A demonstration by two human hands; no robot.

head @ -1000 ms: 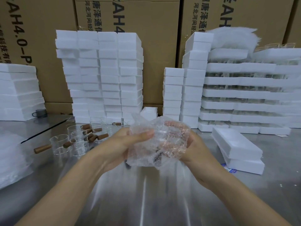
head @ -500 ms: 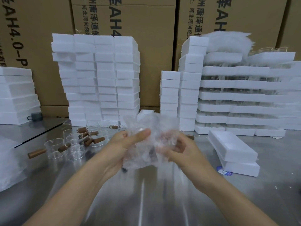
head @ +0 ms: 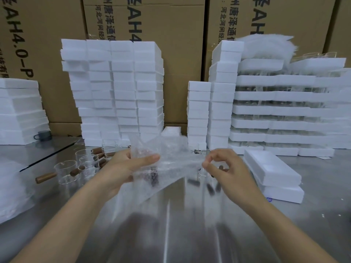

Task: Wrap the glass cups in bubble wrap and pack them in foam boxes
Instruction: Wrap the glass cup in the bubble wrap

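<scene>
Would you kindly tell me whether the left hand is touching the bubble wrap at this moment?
Touching. The head view shows the left hand holding the bubble wrap, with its thumb lying across the front of the sheet.

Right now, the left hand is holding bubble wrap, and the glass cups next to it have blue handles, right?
Not quite. The head view shows the left hand holding the bubble wrap, but the glass cups next to it have brown handles, not blue ones.

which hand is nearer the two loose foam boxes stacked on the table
Right. The right hand is just left of the foam boxes; the left hand is farther left, across the bubble wrap.
</scene>
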